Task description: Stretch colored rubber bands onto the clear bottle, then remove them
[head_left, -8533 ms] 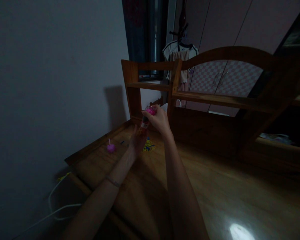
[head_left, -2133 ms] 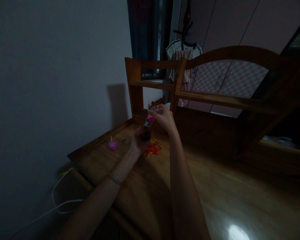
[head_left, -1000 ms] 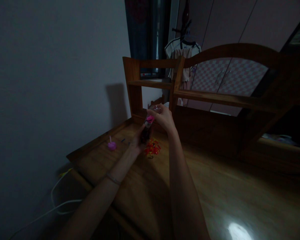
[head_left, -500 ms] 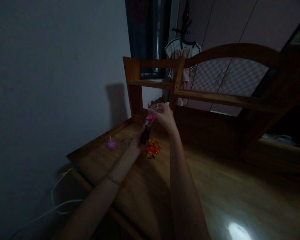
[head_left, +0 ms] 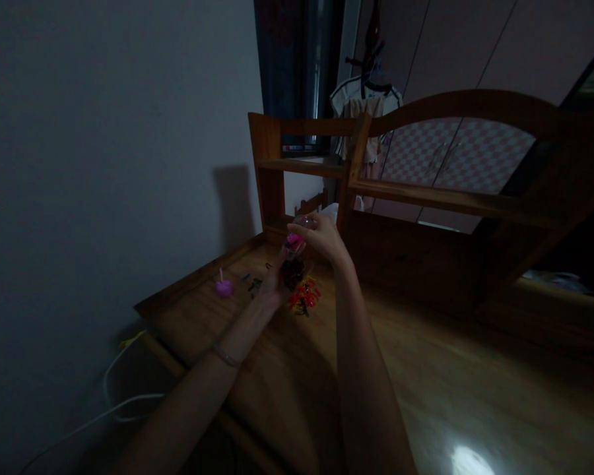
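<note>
My left hand point(head_left: 273, 284) is closed around a clear container with dark small pieces point(head_left: 293, 272) in its lower part, held tilted just above the table. At its top, something bright pink point(head_left: 294, 240) shows. My right hand point(head_left: 325, 239) grips a clear rounded plastic part point(head_left: 303, 221) over the pink. Whether that part is joined to the container I cannot tell. Below and right of my left hand lies a heap of small red and yellow pieces point(head_left: 307, 293), with dark ones at its near edge. A purple round thing with a thin stem point(head_left: 224, 287) sits to the left.
Several small dark pieces point(head_left: 255, 284) are scattered on the wooden desk point(head_left: 426, 369) left of my hands. A wooden shelf frame point(head_left: 304, 168) rises behind them, and the wall point(head_left: 178, 165) borders the left. A white cable point(head_left: 103, 386) hangs off the left edge.
The container in my left hand has turned, and its dark contents show more plainly. My right hand has dipped slightly towards it. The view has shifted a little.
</note>
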Available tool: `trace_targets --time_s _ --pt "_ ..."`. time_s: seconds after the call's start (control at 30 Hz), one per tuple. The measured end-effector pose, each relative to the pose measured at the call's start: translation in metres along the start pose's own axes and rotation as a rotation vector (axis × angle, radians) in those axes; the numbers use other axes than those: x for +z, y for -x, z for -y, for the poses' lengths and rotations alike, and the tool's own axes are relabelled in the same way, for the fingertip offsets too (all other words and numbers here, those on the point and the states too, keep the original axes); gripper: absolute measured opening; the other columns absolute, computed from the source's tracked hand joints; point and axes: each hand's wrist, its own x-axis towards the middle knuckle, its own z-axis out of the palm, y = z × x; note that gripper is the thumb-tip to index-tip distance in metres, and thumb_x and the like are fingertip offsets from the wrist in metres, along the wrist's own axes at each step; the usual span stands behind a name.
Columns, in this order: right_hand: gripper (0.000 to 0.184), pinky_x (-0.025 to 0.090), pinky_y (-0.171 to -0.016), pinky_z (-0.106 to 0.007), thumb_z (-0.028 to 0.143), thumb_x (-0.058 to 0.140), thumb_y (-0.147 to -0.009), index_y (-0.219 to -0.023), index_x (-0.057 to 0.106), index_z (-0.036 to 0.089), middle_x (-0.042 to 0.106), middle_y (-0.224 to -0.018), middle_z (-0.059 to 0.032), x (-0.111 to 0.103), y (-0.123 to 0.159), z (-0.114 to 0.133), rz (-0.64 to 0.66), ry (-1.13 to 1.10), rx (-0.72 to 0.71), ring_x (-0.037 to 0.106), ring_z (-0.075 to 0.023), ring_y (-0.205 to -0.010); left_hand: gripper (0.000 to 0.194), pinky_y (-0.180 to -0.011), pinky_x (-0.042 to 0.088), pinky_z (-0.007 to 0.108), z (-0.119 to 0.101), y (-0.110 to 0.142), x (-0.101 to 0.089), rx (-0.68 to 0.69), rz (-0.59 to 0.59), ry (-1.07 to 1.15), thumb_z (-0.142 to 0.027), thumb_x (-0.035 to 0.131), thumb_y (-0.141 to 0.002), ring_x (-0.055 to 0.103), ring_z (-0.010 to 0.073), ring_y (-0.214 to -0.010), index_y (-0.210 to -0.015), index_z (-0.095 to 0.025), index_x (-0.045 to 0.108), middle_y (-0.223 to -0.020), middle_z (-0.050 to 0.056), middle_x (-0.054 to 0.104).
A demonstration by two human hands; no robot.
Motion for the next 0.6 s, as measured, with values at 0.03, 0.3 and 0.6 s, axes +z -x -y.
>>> trace_targets --time_s 0.03,0.3,0.6 --pt "0.043 0.051 -0.075 -0.036 0.056 0.068 -0.075 -0.092 0.068 0.017 0.068 -0.085 -0.0081 -0.0004 0.0002 0.0009 0.01 0.001 0.006 0.065 -0.0226 -0.083 0.027 -0.1 0.049 0.038 0.0001 0.0004 0.0004 -0.006 0.012 0.0 -0.024 0.048 -0.096 0.062 0.0215 -0.114 -0.118 -0.019 0.063 -0.112 0.006 0.071" --pt "0.041 0.052 -0.069 -0.034 0.054 0.068 -0.076 -0.095 0.066 0.017 0.068 -0.083 -0.0068 -0.003 0.0032 0.009 0.044 -0.021 0.031 0.066 -0.0205 -0.075 0.027 -0.102 0.047 0.043 0.0011 0.0035 0.0043 -0.036 0.07 -0.062 -0.027 0.049 -0.096 0.064 0.023 -0.11 -0.117 -0.021 0.064 -0.113 0.005 0.071" --pt "0.046 0.051 -0.077 -0.04 0.055 0.071 -0.071 -0.1 0.066 0.019 0.068 -0.088 -0.0084 0.0035 -0.0018 0.001 0.01 0.031 -0.01 0.065 -0.024 -0.085 0.027 -0.09 0.054 0.032 -0.0024 -0.0032 0.0028 -0.01 -0.075 -0.062 -0.023 0.058 -0.089 0.069 0.017 -0.09 -0.115 -0.02 0.065 -0.101 0.004 0.074"
